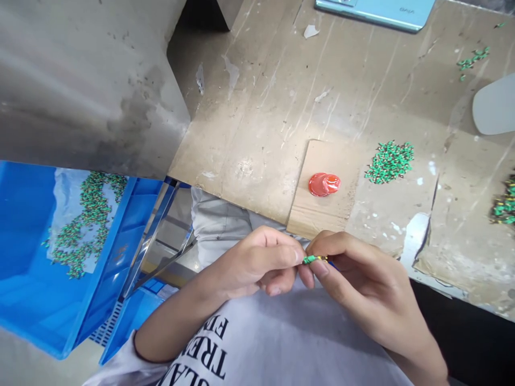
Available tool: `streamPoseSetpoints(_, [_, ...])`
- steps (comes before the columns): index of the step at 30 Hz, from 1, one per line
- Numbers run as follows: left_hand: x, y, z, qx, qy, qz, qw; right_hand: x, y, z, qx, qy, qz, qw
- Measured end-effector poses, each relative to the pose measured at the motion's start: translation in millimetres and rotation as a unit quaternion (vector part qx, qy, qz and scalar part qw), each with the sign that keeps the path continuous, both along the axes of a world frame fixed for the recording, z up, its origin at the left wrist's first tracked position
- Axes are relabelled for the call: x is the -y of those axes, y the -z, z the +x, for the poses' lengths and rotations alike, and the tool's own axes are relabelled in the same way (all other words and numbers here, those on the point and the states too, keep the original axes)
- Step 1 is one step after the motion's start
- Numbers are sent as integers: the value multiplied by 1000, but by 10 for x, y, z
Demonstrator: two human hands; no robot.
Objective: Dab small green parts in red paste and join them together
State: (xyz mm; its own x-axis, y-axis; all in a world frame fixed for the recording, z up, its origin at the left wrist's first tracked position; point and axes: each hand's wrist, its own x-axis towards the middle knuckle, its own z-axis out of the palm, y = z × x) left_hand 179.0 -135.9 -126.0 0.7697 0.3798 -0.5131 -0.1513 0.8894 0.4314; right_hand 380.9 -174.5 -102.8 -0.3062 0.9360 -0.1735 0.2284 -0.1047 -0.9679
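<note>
In front of my shirt, at the table's near edge, both hands meet fingertip to fingertip. My left hand (263,262) is closed, its thumb and index finger pinching the left end of a small green part (309,259). Thumb and index finger of my right hand (364,281) close on the yellow-and-dark end of the same small piece. Fingertips cover part of it, so its exact kind is unclear. Just beyond my hands, a red shiny cap-like object (324,184) sits on a cardboard piece (322,214).
A pile of small green parts (389,162) lies right of the cardboard, and green-and-yellow pieces (505,201) lie at the right edge. A light-blue phone (378,13) is at the back. Left stand a metal housing (88,80) and a blue bin (24,236) holding many green parts.
</note>
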Motion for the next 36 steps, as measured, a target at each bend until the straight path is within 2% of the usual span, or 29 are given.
streamPoseSetpoints(4, [21, 54, 9, 11, -3, -24, 1000, -18, 15, 17, -4, -20, 22, 1000])
streamPoseSetpoints(12, [38, 78, 22, -7, -16, 7, 1000, -51, 12, 43, 21, -34, 62, 997])
streamPoseSetpoints(25, [10, 96, 49, -48, -18, 27, 998, -88, 31, 42, 44, -35, 84, 995])
streamPoseSetpoints(32, [16, 43, 32, -93, -15, 80, 992, -74, 84, 99, 57, -75, 152, 984])
streamPoseSetpoints(36, [27, -90, 29, -158, -1, 121, 980, -82, 163, 153, 80, -100, 250, 960])
